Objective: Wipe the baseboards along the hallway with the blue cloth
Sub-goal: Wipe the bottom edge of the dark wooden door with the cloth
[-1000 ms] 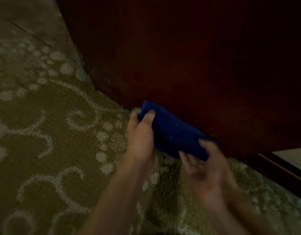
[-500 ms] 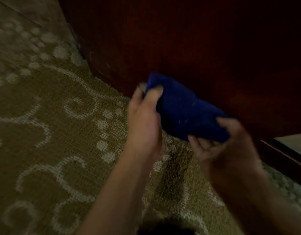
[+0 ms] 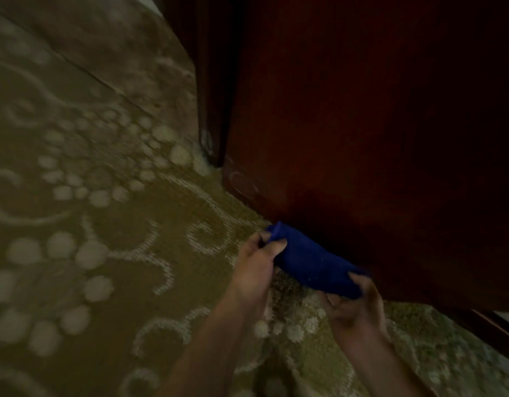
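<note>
— Holding the blue cloth (image 3: 313,267) by both ends: my left hand (image 3: 254,267) pinches the near-left end between thumb and fingers, and my right hand (image 3: 355,302) is curled round the other end from below

— Where is it against the wall?

— Low down, right where the dark red wood panel (image 3: 362,138) meets the patterned carpet (image 3: 104,224). It looks to be touching the wood along its far edge, though the light is poor and I can't be sure of the contact

— It was higher a moment ago, wasn't it?

— Yes. Half a second back I had it lifted off the floor, in front of the panel; now it's down at the foot of the wood again, much as it was a second ago. I'd say that was a lift to reset my grip between strokes

— So how far along are you?

— Hard to judge. This stretch is mid-wipe, I think. The corner of the panel (image 3: 219,156) lies ahead to my left, and more dark trim (image 3: 491,325) runs off to the right, so there's baseboard left either way

— Anything to watch?

— Keeping the cloth flat on the wood and not dragging it over the carpet pile
</note>
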The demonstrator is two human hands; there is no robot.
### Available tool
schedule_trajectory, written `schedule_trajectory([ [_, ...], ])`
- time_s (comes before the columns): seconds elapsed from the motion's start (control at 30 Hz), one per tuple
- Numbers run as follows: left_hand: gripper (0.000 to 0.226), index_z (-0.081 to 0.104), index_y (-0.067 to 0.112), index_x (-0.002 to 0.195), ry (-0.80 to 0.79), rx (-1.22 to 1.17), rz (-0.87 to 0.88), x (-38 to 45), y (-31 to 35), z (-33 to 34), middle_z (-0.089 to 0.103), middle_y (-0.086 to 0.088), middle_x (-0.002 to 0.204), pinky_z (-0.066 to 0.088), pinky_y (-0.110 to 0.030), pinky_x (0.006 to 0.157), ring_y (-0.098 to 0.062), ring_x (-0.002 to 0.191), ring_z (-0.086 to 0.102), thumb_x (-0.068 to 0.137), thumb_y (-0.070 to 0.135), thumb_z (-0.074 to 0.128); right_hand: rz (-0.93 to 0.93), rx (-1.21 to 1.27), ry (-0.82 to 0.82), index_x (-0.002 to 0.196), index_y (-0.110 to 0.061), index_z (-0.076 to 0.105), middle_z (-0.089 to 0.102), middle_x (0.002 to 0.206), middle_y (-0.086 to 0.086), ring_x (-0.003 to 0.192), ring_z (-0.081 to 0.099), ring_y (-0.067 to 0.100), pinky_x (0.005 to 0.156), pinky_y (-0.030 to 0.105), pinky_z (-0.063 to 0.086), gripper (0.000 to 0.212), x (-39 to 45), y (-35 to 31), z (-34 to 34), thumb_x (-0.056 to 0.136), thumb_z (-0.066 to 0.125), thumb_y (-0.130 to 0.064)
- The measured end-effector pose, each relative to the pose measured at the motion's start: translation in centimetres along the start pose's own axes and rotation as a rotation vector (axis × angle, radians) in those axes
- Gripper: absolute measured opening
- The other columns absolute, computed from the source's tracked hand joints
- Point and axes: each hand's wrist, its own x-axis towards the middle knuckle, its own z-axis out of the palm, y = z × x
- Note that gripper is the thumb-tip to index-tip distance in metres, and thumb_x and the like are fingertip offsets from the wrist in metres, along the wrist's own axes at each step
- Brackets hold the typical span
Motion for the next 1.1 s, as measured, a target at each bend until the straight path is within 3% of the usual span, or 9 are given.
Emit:
schedule_trajectory([
  [0.1,0.005,0.058,0.014,0.097,0.043,0.012,0.047,-2.2,3.1,-0.4,0.066,-0.003,0.107,0.049,-0.043,0.091,-0.018,0.097,0.064,0.097,0.013,0.053,-0.019,0.030,-0.025,0.103,-0.018,0.060,0.063,0.111,0.007,0.103,0.064,0.024,0.097,0.043,0.049,0.016,-3.3,-0.1,3.1,0.092,0.051,-0.012],
  [0.27,0.004,0.056,0.015,0.095,0.058,0.062,0.017,-0.5,2.6,1.5,0.066,-0.007,0.109,0.048,-0.052,0.099,-0.027,0.103,0.065,0.098,0.018,0.054,-0.114,0.181,0.086,0.084,-0.021,0.053,0.052,0.079,-0.001,0.064,0.053,0.013,0.069,0.029,0.048,0.012,-2.5,-0.4,4.4,0.090,0.045,-0.014],
  [0.4,0.010,0.058,0.020,0.105,0.036,0.112,0.055,2.8,0.9,1.8,0.064,0.001,0.109,0.053,-0.034,0.080,-0.017,0.096,0.064,0.100,0.025,0.052,-0.052,0.312,0.095,0.100,-0.019,0.066,0.068,0.090,0.000,0.081,0.067,0.011,0.075,0.026,0.051,0.018,-0.8,1.2,4.2,0.095,0.050,-0.023],
  [0.5,0.008,0.056,0.011,0.100,0.190,0.096,0.250,3.8,3.1,-0.2,0.062,-0.001,0.094,0.047,-0.024,0.066,-0.018,0.085,0.062,0.098,0.018,0.054,0.028,0.236,0.064,0.110,-0.016,0.065,0.069,0.108,0.005,0.097,0.067,0.016,0.077,0.032,0.051,0.019,-0.2,2.7,6.5,0.094,0.055,-0.019],
  [0.57,0.006,0.058,0.016,0.100,0.302,0.073,0.388,3.6,6.9,-2.0,0.066,0.001,0.097,0.051,-0.020,0.068,-0.015,0.086,0.065,0.098,0.015,0.053,0.111,0.134,-0.082,0.113,-0.015,0.063,0.063,0.119,0.008,0.108,0.062,0.019,0.085,0.036,0.051,0.018,-0.4,3.1,9.4,0.097,0.053,-0.016],
  [0.63,0.015,0.060,0.019,0.111,0.314,-0.027,0.525,3.7,11.5,-2.8,0.069,-0.002,0.110,0.058,-0.027,0.077,-0.016,0.096,0.070,0.099,0.016,0.051,0.191,0.084,-0.264,0.118,-0.014,0.061,0.063,0.120,0.009,0.109,0.061,0.020,0.093,0.037,0.051,0.022,-0.9,3.2,13.0,0.097,0.054,-0.015],
  [0.73,0.018,0.060,0.022,0.113,0.369,0.025,0.565,4.9,15.0,-2.9,0.069,-0.010,0.114,0.058,-0.046,0.088,-0.028,0.100,0.069,0.099,0.021,0.049,0.210,0.083,-0.331,0.122,-0.016,0.061,0.068,0.117,0.006,0.109,0.063,0.019,0.096,0.034,0.049,0.027,-1.9,4.1,16.4,0.095,0.058,-0.014],
  [0.93,0.009,0.051,0.029,0.097,0.590,0.065,0.528,7.2,5.4,-2.3,0.060,-0.001,0.095,0.052,-0.045,0.076,-0.020,0.082,0.061,0.101,0.026,0.044,0.118,0.023,-0.085,0.112,-0.018,0.064,0.069,0.110,0.004,0.103,0.064,0.017,0.089,0.030,0.047,0.021,1.4,5.1,12.5,0.092,0.059,-0.014],
  [1.1,0.012,0.058,0.026,0.110,0.303,-0.080,0.503,4.7,6.0,-2.0,0.067,0.002,0.108,0.057,-0.035,0.087,-0.015,0.096,0.068,0.100,0.023,0.051,0.003,0.065,-0.058,0.104,-0.019,0.063,0.066,0.107,0.006,0.096,0.065,0.019,0.077,0.031,0.051,0.013,-0.9,4.1,12.0,0.091,0.062,-0.017],
])
